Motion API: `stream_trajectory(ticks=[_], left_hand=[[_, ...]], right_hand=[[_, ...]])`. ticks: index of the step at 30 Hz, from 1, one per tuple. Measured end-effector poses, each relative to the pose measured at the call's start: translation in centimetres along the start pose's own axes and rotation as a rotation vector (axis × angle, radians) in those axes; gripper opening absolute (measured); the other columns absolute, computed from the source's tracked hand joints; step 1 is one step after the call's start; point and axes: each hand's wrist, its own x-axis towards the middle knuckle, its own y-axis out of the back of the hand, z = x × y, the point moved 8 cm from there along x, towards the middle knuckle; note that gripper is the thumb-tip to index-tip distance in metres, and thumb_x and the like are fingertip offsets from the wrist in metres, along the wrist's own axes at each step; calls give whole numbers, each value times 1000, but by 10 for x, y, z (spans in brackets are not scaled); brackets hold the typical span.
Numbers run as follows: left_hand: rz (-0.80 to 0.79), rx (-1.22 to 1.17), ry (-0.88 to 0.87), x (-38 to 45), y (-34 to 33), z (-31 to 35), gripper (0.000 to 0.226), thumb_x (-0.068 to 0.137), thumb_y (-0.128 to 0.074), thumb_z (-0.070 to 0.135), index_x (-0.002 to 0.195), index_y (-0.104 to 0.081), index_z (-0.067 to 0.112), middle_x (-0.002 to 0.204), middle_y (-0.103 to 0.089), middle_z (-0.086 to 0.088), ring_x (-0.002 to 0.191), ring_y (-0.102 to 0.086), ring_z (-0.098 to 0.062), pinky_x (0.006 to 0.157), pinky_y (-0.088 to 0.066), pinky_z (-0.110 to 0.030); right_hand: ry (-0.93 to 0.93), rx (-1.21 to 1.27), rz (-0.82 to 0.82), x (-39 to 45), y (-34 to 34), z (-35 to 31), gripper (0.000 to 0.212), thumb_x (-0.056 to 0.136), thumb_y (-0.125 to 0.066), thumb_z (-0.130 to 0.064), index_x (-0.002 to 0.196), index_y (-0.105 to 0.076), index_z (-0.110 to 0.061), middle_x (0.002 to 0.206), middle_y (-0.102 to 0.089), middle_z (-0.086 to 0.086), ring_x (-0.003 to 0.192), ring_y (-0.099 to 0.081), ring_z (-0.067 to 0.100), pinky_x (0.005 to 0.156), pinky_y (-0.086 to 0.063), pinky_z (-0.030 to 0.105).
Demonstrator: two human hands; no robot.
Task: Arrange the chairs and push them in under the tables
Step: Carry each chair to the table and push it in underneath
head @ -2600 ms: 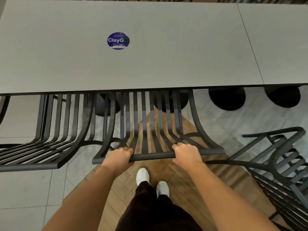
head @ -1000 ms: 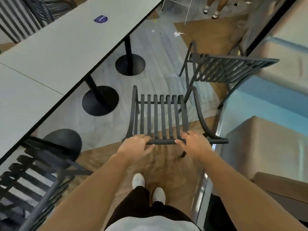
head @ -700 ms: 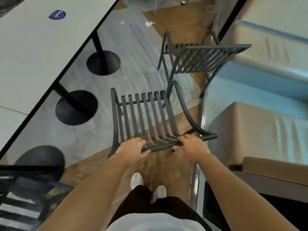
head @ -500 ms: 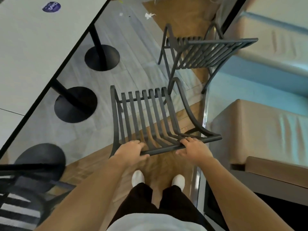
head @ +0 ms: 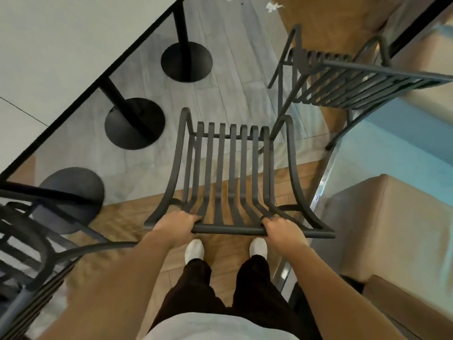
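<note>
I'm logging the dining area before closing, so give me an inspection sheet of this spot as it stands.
Surface: grey table at upper left on black pedestal bases; nothing seen on the part in view.
Job's things: slatted black chair stands out in the aisle, not under the table; second chair beyond it to the right; third chair at lower left, by the table edge.
Clutter: scrap of white paper on the floor at the top.
Hands: left hand and right hand both grip the near chair's top rail.
Cables: nothing seen.
Surroundings: tan padded bench to the right; floor part grey tile, part wood.
</note>
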Motion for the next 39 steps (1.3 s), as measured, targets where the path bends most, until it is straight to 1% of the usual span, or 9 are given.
stream_trajectory(ticks=[6, 10, 15, 18, 23, 27, 31, 34, 39], left_hand=[[75, 61, 95, -10, 5, 7, 55, 100, -49, 26, 153, -42, 39, 141, -61, 4, 123, -60, -21, 92, -50, -35], [103, 23, 162, -16, 0, 13, 56, 99, -50, 30, 153, -42, 41, 142, -61, 3, 123, -60, -21, 96, -51, -37], [151, -44, 240, -28, -16, 27, 53, 100, -52, 33, 152, -44, 38, 134, -65, 3, 118, -63, -22, 93, -53, -36], [165, -62, 293, -33, -20, 30, 54, 102, -51, 31, 155, -40, 35, 136, -64, 1, 118, -63, -22, 92, -52, -36], [191, -184, 408, -39, -30, 33, 53, 103, -51, 28, 155, -40, 33, 135, -63, 1, 118, -63, -24, 94, -54, -37], [198, -287, 487, -42, -44, 38, 52, 102, -49, 26, 153, -40, 34, 130, -65, 1, 114, -64, -24, 90, -54, -37], [230, -408, 579, -45, -49, 41, 51, 102, -50, 24, 151, -42, 38, 130, -65, 3, 115, -63, -22, 94, -53, -36], [263, -485, 650, -45, -46, 48, 56, 103, -51, 22, 154, -39, 39, 136, -62, 4, 120, -61, -20, 98, -51, -34], [266, -546, 710, -38, -35, 49, 55, 102, -50, 23, 154, -41, 39, 135, -64, 6, 120, -62, -19, 97, -52, -34]], right_hand=[[158, -33, -13, 4, 0, -1, 22, 102, -45, -16, 121, -57, -16, 114, -66, 7, 104, -64, 29, 86, -50, 41], [229, -79, -1, 8, 7, 6, 22, 100, -49, -18, 121, -57, -16, 114, -66, 6, 105, -64, 29, 86, -49, 40], [312, -171, -6, 19, 20, 13, 25, 100, -46, -16, 122, -58, -18, 116, -67, 5, 107, -64, 28, 87, -49, 40], [346, -199, 5, 32, 36, 10, 29, 101, -43, -13, 124, -59, -21, 119, -66, 5, 111, -63, 28, 91, -50, 41], [416, -260, 16, 57, 61, 1, 30, 100, -48, -14, 126, -59, -24, 123, -64, 1, 115, -61, 25, 97, -50, 40], [495, -367, 10, 77, 73, -8, 32, 97, -47, -10, 124, -60, -22, 120, -65, 2, 112, -62, 26, 91, -50, 39], [615, -433, 5, 92, 85, -19, 34, 94, -52, -7, 122, -61, -22, 117, -66, 0, 107, -65, 25, 86, -52, 39], [677, -482, -19, 103, 95, -24, 31, 95, -51, -6, 121, -61, -20, 116, -66, 2, 105, -65, 27, 83, -53, 41], [766, -516, -32, 123, 111, -30, 29, 95, -48, -5, 118, -60, -17, 113, -66, 5, 103, -65, 30, 83, -52, 41]])
